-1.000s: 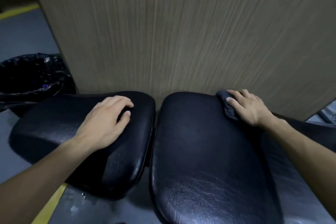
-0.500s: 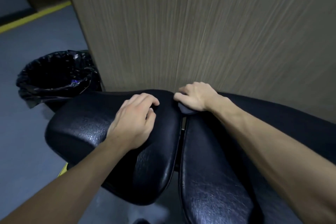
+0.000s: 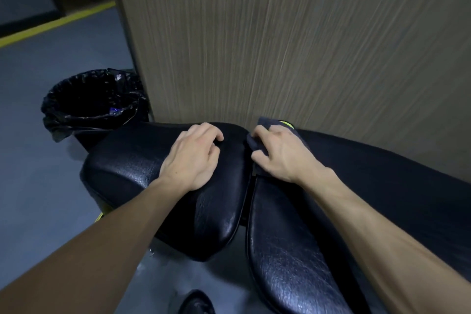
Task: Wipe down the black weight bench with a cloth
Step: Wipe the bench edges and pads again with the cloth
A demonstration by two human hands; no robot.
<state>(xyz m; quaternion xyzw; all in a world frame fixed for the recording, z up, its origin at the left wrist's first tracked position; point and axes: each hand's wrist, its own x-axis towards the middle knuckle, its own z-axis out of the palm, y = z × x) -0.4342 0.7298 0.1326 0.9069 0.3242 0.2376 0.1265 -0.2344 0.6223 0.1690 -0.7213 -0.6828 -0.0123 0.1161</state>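
The black weight bench has two glossy pads: a seat pad (image 3: 132, 168) on the left and a long back pad (image 3: 285, 257) on the right, split by a narrow gap. My left hand (image 3: 193, 158) rests flat on the seat pad's far right part, fingers slightly curled, holding nothing. My right hand (image 3: 280, 153) presses a dark grey cloth (image 3: 257, 143) onto the back pad's far left end, right at the gap. Most of the cloth is hidden under the hand; a corner sticks up behind the fingers.
A wood-grain panel (image 3: 293, 41) stands directly behind the bench. A bin lined with a black bag (image 3: 91, 104) sits on the grey floor to the left. A yellow floor line (image 3: 56, 24) runs at far left. A dark shoe tip (image 3: 196, 303) shows at the bottom.
My right hand has slid the cloth leftward along the back pad's far edge, from its right side to the gap. The view has swung right; my left hand stays on the seat pad.
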